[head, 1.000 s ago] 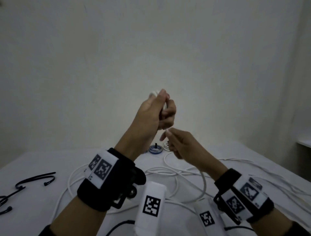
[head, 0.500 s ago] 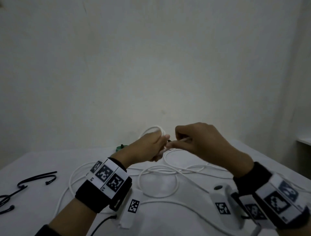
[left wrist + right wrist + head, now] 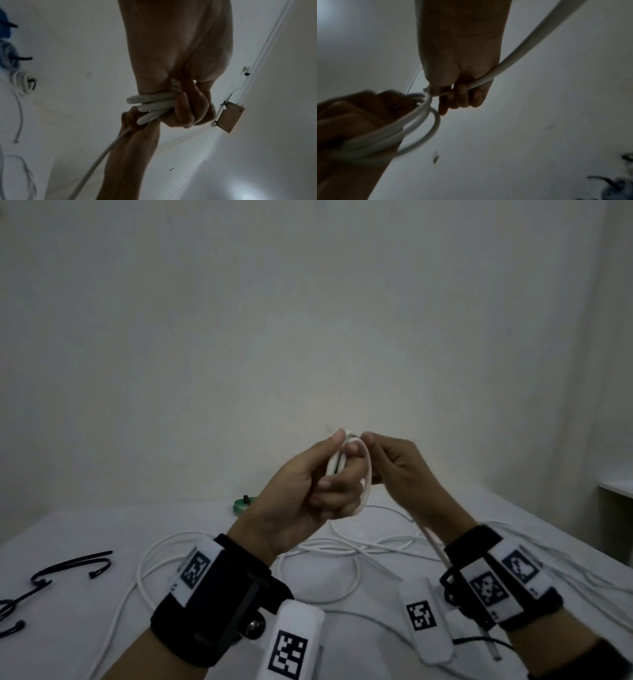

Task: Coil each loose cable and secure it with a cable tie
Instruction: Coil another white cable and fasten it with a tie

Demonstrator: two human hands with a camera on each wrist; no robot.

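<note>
A white cable point(image 3: 365, 481) is partly wound into small loops that my left hand point(image 3: 322, 477) grips in a fist above the table; the loops point(image 3: 150, 104) show between its curled fingers in the left wrist view. My right hand point(image 3: 387, 460) meets it at the top and pinches the running strand point(image 3: 481, 81), which trails down past the right wrist point(image 3: 433, 546). The rest of the white cable point(image 3: 318, 553) lies in loose curves on the white table point(image 3: 85, 542). Black cable ties point(image 3: 72, 566) lie at the left.
A green coiled cable point(image 3: 242, 504) tied with a black tie sits at the table's far side. More white cable strands point(image 3: 561, 549) run along the right. A wall stands right behind the table. A white shelf edge point(image 3: 616, 491) shows at the far right.
Both hands have risen from just above the table. The left hand has turned so that its fist holds the loops upright, and the right hand has brought the strand up to the top of the coil.
</note>
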